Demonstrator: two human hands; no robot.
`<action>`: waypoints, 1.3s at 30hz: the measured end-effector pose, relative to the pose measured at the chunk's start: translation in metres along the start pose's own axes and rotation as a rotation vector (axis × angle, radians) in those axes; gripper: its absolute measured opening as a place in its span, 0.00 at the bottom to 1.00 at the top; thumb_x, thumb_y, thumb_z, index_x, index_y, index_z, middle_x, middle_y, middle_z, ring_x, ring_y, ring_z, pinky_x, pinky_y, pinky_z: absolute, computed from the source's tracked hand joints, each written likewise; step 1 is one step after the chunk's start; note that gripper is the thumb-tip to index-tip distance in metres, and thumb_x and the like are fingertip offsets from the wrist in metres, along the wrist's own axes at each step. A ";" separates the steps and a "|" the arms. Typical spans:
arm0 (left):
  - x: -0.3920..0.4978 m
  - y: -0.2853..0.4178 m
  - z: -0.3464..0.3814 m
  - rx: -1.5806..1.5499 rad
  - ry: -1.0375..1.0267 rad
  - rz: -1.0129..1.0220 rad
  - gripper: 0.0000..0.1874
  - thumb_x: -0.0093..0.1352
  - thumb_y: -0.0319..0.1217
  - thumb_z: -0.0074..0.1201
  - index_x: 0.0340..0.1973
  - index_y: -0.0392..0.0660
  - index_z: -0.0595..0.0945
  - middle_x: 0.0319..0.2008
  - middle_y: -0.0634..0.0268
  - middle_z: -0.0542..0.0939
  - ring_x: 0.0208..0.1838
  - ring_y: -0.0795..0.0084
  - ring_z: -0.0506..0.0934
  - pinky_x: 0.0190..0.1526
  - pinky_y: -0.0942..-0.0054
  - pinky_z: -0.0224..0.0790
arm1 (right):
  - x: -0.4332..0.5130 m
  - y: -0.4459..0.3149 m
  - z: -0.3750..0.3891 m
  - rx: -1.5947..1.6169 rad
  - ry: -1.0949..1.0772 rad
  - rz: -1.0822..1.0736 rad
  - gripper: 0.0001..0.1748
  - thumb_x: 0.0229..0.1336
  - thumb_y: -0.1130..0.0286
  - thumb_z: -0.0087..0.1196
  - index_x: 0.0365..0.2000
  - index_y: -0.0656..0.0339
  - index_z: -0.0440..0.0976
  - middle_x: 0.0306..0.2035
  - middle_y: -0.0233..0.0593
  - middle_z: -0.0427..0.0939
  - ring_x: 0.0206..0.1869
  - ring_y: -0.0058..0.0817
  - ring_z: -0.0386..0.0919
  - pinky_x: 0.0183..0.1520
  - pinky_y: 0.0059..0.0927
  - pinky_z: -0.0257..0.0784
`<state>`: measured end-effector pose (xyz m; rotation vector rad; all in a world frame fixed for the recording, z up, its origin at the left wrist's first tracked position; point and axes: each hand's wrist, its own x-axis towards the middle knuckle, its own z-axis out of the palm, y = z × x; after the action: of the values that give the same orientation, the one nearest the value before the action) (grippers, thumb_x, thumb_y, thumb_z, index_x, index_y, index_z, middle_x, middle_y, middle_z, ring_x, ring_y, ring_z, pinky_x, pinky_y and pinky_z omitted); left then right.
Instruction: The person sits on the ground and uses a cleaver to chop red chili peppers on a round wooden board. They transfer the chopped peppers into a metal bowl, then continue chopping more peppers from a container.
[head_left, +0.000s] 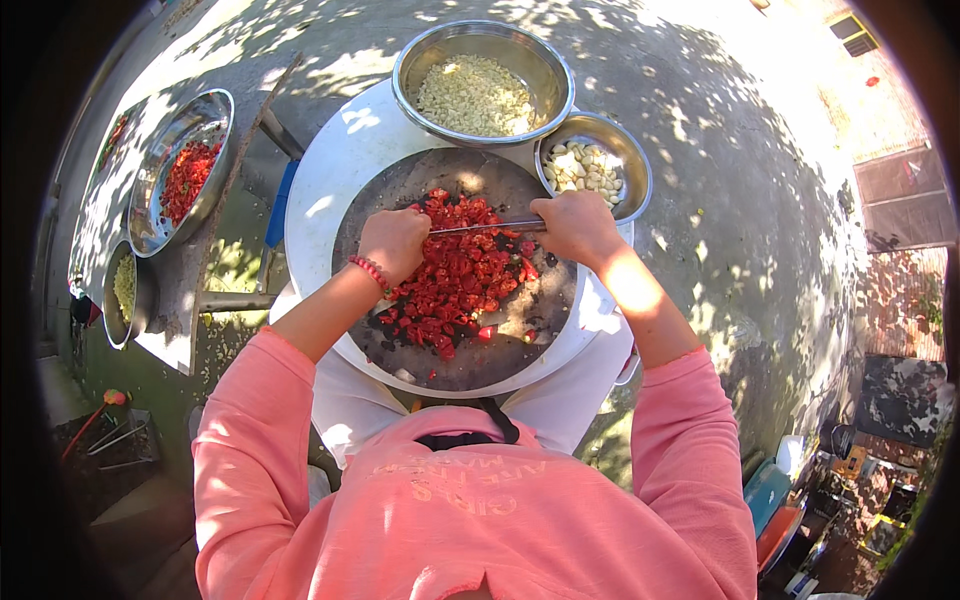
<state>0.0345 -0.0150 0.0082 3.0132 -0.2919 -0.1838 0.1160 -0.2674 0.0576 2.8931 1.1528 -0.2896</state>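
A long steel chopping blade (484, 227), seen nearly edge-on, lies across a heap of chopped red chili peppers (472, 274). My left hand (395, 241), with a red bead bracelet at the wrist, is closed at the blade's left end. At the other end my right hand (581, 226) grips it; the handle is hidden in my fingers. Beneath the peppers is a round, dark wooden chopping board (525, 352). Just beyond my right hand, a small steel bowl (636, 169) holds peeled garlic cloves (581, 169).
A larger steel bowl (555, 82) of minced garlic (476, 94) stands at the far edge of the round white table (319, 180). On a side table (176, 330) to the left are a steel basin (217, 112) of chopped peppers and a small bowl (114, 330) with pale minced contents.
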 end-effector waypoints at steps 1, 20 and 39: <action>-0.004 0.004 0.001 -0.012 0.000 0.001 0.06 0.56 0.25 0.54 0.29 0.43 0.82 0.32 0.56 0.82 0.36 0.55 0.81 0.37 0.60 0.75 | -0.003 0.000 0.009 0.010 0.006 0.000 0.09 0.47 0.60 0.57 0.27 0.52 0.76 0.20 0.41 0.78 0.28 0.44 0.79 0.32 0.45 0.73; 0.008 0.009 0.011 0.022 -0.086 -0.047 0.03 0.57 0.27 0.54 0.26 0.43 0.80 0.30 0.56 0.81 0.36 0.54 0.80 0.38 0.59 0.73 | 0.007 0.018 0.035 0.019 0.005 -0.014 0.09 0.47 0.60 0.58 0.30 0.50 0.78 0.23 0.42 0.79 0.30 0.43 0.80 0.33 0.45 0.74; -0.028 0.023 0.023 0.002 0.079 0.060 0.04 0.55 0.24 0.54 0.26 0.45 0.81 0.31 0.59 0.81 0.35 0.59 0.81 0.36 0.63 0.74 | -0.032 -0.006 0.047 0.075 0.063 0.038 0.07 0.47 0.62 0.56 0.29 0.49 0.79 0.21 0.41 0.79 0.28 0.42 0.80 0.32 0.43 0.74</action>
<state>0.0002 -0.0342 -0.0084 3.0000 -0.3749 -0.0587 0.0811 -0.2885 0.0172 3.0068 1.1171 -0.2476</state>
